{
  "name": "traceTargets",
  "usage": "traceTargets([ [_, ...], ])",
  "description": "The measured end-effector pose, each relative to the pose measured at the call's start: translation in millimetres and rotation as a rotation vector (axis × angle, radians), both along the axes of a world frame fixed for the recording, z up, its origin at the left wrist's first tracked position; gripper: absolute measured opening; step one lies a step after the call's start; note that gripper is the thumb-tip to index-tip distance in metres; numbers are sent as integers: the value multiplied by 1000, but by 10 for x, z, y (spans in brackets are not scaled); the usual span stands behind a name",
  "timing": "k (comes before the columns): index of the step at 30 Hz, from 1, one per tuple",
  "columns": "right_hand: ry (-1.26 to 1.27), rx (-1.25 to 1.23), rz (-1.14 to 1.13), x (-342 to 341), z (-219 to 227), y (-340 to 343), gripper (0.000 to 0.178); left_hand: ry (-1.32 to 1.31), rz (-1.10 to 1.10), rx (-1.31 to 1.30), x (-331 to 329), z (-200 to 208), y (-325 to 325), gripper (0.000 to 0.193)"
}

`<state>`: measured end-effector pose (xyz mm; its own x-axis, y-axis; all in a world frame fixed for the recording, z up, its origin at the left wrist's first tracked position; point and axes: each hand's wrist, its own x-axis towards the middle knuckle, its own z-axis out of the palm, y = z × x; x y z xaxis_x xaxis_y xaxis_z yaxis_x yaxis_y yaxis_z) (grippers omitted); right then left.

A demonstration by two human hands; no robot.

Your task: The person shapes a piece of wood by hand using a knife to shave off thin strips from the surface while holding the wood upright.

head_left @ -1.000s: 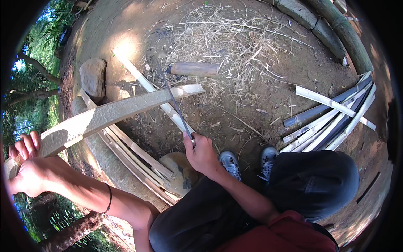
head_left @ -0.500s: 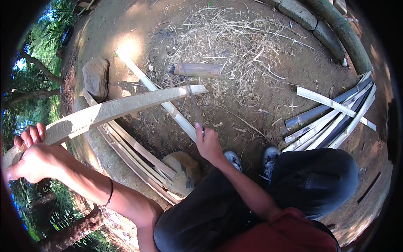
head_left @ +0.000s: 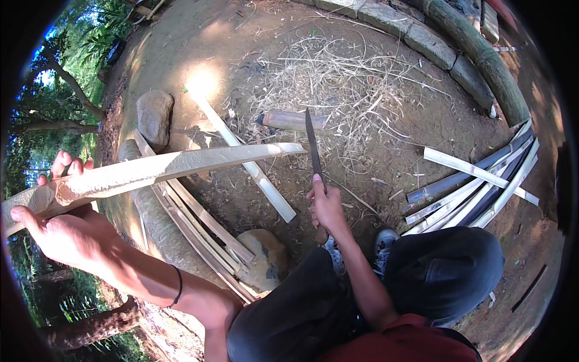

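Observation:
A long pale bamboo strip runs from the left edge toward the middle of the view. My left hand grips it near its left end, thumb below and fingers over the far edge. In my right hand is a knife, its handle in my closed fingers and its dark narrow blade pointing away from me. The blade stands just right of the strip's far end, and a small gap seems to lie between them. Under the strip, another pale split bamboo piece lies slantwise on the ground.
Bamboo slats rest by a log and a rounded stone. Another stone sits farther off. Curled shavings surround a short bamboo piece. More split bamboo is piled at right, below a thick pole.
The knife has come off the strip's end and turned from across it to pointing away from me. My left hand's fingers have loosened and spread somewhat on the strip.

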<state>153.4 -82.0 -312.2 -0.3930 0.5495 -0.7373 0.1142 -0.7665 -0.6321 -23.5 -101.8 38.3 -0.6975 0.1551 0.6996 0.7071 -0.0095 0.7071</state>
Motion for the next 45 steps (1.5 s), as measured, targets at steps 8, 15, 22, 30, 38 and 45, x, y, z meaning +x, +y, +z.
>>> traceTargets([
  [8,105,-89,-64,208,256,147,59,-79,-106,-177,210,148,-128,73],
  [15,114,-41,-57,305,544,137,58,284,214,-7,67,-44,-33,66],
  [22,246,371,105,147,1025,-246,56,532,318,154,39,-107,66,38],
  [30,-46,498,146,-20,314,-249,53,301,270,371,-125,-28,184,48],
  [38,108,532,179,-49,659,-184,56,289,267,395,-249,-14,168,63],
  [45,-119,135,177,-105,-231,-113,63,243,215,464,-183,-19,264,33],
])
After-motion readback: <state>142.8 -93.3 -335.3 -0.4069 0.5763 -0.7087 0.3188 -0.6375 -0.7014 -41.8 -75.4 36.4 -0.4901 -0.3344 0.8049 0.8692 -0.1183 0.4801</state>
